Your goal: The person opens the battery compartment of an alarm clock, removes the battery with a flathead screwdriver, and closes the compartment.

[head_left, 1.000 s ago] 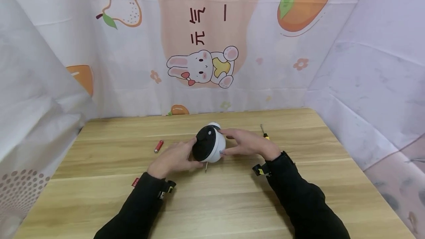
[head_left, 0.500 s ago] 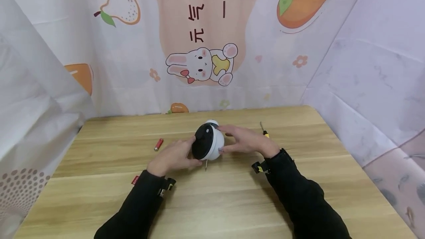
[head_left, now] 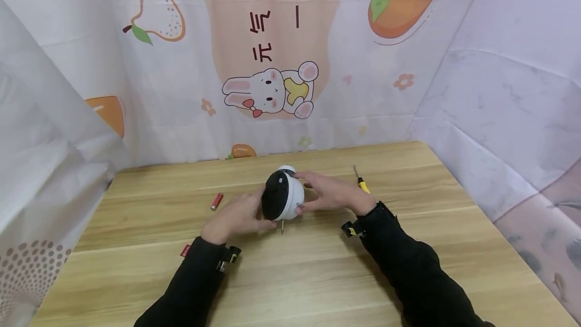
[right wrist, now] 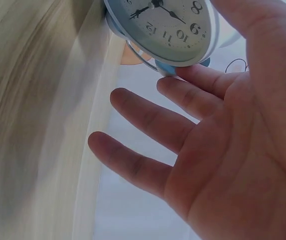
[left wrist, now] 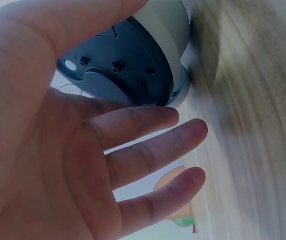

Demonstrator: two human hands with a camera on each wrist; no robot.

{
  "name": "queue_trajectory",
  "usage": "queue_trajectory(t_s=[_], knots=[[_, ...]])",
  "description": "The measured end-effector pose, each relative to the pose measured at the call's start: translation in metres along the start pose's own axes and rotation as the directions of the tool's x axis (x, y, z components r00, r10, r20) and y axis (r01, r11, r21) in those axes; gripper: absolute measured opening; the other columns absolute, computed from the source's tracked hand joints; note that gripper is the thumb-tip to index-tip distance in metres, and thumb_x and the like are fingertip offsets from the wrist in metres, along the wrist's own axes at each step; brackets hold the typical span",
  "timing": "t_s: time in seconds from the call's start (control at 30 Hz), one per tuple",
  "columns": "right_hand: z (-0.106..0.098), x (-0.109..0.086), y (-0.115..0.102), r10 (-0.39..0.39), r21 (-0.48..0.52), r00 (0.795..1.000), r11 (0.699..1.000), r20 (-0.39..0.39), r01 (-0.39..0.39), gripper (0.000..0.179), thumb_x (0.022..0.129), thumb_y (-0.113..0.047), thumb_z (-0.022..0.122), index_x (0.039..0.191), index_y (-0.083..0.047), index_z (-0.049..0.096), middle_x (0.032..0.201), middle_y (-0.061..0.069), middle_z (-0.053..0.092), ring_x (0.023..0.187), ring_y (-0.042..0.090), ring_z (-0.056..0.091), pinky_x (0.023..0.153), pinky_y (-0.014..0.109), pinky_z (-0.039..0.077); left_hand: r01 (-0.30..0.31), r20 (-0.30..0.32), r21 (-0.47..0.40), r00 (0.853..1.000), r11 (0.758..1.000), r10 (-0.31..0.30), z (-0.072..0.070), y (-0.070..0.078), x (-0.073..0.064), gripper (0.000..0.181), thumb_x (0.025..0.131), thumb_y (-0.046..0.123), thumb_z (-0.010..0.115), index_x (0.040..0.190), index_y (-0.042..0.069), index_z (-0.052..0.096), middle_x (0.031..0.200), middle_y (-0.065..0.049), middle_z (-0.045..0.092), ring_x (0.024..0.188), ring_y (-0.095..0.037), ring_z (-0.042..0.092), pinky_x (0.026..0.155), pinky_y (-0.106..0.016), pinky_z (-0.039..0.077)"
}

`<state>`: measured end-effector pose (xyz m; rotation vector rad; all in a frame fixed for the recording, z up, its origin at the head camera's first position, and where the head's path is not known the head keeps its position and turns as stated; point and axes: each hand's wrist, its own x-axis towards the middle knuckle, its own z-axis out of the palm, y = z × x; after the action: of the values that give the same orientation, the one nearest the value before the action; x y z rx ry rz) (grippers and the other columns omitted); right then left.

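A round white alarm clock (head_left: 296, 200) with a black back stands near the middle of the table, a thin metal leg (head_left: 282, 227) showing below it. My left hand (head_left: 238, 216) holds it from the left, thumb and index finger at the rim on the black back (left wrist: 117, 62); the other fingers are spread. From the right, my right hand (head_left: 333, 193) grips the rim between thumb and index finger, its remaining fingers extended. The numbered dial (right wrist: 168, 25) faces the right palm in the right wrist view. Parts of both index fingers are hidden by the clock.
A red battery (head_left: 217, 201) lies left of the clock. Another small red item (head_left: 185, 250) is partly covered by the left sleeve. Behind the right wrist lies a screwdriver (head_left: 362, 184) with a yellow and black handle. A printed curtain (head_left: 181, 95) hangs along the table's (head_left: 290, 286) far edge.
The head view has shifted slightly, and more of the screwdriver's yellow handle shows. Both hands keep hold of the alarm clock, whose black back appears a little narrower.
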<state>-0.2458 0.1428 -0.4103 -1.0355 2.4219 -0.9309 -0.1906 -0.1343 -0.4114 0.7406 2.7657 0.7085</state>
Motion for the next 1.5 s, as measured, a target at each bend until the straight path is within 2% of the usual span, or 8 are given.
queue_trajectory(t_s=[0.2,0.4,0.67,0.87,1.0,1.1,1.3,1.5], knots=[[0.008,0.004,0.005,-0.016,0.006,1.0,1.0,-0.004,0.016,0.091,0.087,-0.045,0.08,0.158,-0.012,0.032,0.159,0.007,0.036,0.138,0.033,0.046,0.11,0.047,0.04,0.025,0.018,-0.034,1.0,0.999,-0.025,0.004,-0.005,-0.002,0.125,0.08,0.046,0.086,0.164,0.012,-0.001,0.091,-0.008,0.065,0.079,-0.018,0.056,0.075,-0.036,0.049],[0.01,0.008,0.003,-0.066,-0.018,0.997,0.998,-0.031,0.065,0.094,0.086,-0.047,0.08,0.16,-0.018,0.029,0.162,0.0,0.031,0.141,0.025,0.044,0.111,0.043,0.039,0.014,0.018,-0.046,1.0,0.999,-0.013,0.002,-0.005,0.0,0.128,0.079,0.044,0.087,0.164,0.023,-0.006,0.102,-0.011,0.067,0.082,-0.02,0.058,0.077,-0.037,0.05],[0.008,0.004,0.0,-0.088,-0.116,0.996,0.99,-0.021,0.085,0.11,0.083,-0.052,0.081,0.163,-0.013,0.016,0.158,0.007,0.04,0.142,0.016,0.04,0.113,0.037,0.036,0.016,0.029,-0.077,0.999,0.997,-0.014,0.004,-0.001,0.004,0.137,0.076,0.047,0.089,0.161,0.031,-0.018,0.091,-0.009,0.064,0.077,-0.018,0.058,0.074,-0.035,0.051],[0.007,0.002,-0.001,-0.076,-0.129,0.997,0.989,-0.035,0.071,0.111,0.083,-0.051,0.081,0.163,-0.013,0.015,0.159,0.009,0.039,0.142,0.015,0.04,0.113,0.036,0.037,0.018,-0.018,-0.109,1.0,0.994,-0.02,0.003,0.002,0.005,0.134,0.072,0.061,0.085,0.162,0.037,-0.011,0.09,-0.01,0.062,0.074,-0.019,0.056,0.066,-0.035,0.048],[0.01,0.003,-0.002,-0.101,-0.128,0.995,0.987,-0.022,0.098,0.11,0.084,-0.052,0.079,0.163,-0.011,0.014,0.161,0.01,0.035,0.143,0.017,0.039,0.113,0.036,0.035,0.037,-0.069,-0.143,0.996,0.989,-0.048,0.002,0.003,0.004,0.129,0.068,0.074,0.08,0.163,0.037,0.001,0.121,-0.009,0.061,0.093,-0.021,0.06,0.076,-0.037,0.052],[0.014,0.005,-0.003,-0.113,-0.107,0.993,0.988,-0.017,0.11,0.11,0.085,-0.052,0.079,0.163,-0.011,0.013,0.164,0.01,0.029,0.144,0.018,0.037,0.114,0.036,0.034,0.027,-0.109,-0.151,0.993,0.988,-0.044,0.002,0.001,0.001,0.128,0.067,0.076,0.078,0.164,0.029,0.009,0.146,-0.005,0.046,0.113,-0.023,0.057,0.09,-0.043,0.052],[0.018,0.005,-0.002,-0.147,-0.034,0.989,0.989,-0.029,0.146,0.106,0.084,-0.045,0.081,0.162,-0.012,0.017,0.163,0.004,0.032,0.145,0.016,0.036,0.115,0.035,0.034,-0.022,-0.133,-0.143,0.991,0.989,0.003,0.002,-0.002,0.001,0.126,0.069,0.075,0.078,0.164,0.024,0.013,0.152,-0.004,0.041,0.12,-0.021,0.054,0.099,-0.045,0.048],[0.017,0.004,-0.002,-0.106,-0.004,0.994,0.994,-0.017,0.106,0.104,0.083,-0.049,0.081,0.161,-0.014,0.021,0.161,0.002,0.035,0.145,0.014,0.036,0.114,0.034,0.034,-0.029,-0.124,-0.141,0.992,0.99,0.012,-0.001,-0.002,0.0,0.126,0.069,0.075,0.078,0.164,0.022,0.015,0.154,-0.002,0.042,0.122,-0.02,0.053,0.1,-0.044,0.047]])
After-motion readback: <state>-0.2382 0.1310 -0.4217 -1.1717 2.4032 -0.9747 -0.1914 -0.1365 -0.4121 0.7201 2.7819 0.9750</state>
